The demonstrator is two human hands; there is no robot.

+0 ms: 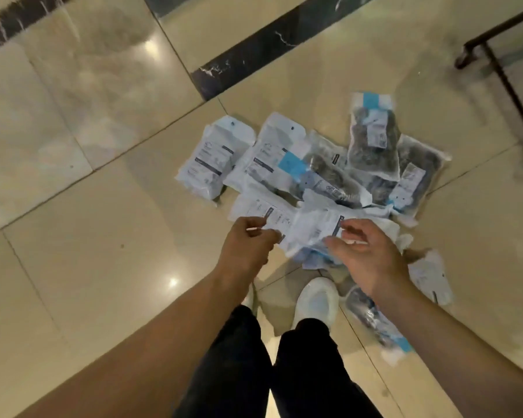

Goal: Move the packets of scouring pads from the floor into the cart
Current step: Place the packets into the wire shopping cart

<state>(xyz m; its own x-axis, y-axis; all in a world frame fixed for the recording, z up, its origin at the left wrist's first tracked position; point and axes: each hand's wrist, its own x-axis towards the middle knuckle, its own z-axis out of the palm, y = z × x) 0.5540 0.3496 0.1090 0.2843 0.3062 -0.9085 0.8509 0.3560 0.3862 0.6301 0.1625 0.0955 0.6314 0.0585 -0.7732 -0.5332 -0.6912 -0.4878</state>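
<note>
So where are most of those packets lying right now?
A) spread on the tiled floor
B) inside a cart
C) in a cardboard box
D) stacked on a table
A: the packets of scouring pads lie in a loose overlapping heap on the glossy tiled floor, just beyond the person's white shoe.

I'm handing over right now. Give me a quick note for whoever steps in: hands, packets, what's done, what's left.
Left hand: over the near edge of the pile, fingers curled at a white packet; a firm grip is not clear.
Right hand: open above a blurred white packet, holding nothing.
Packets: a heap on the floor ahead of the white shoe, with two more by the right forearm.
Cart: only a dark frame shows at upper right; it may be the cart.
Done: nothing visibly moved.
Left: every packet.
</note>
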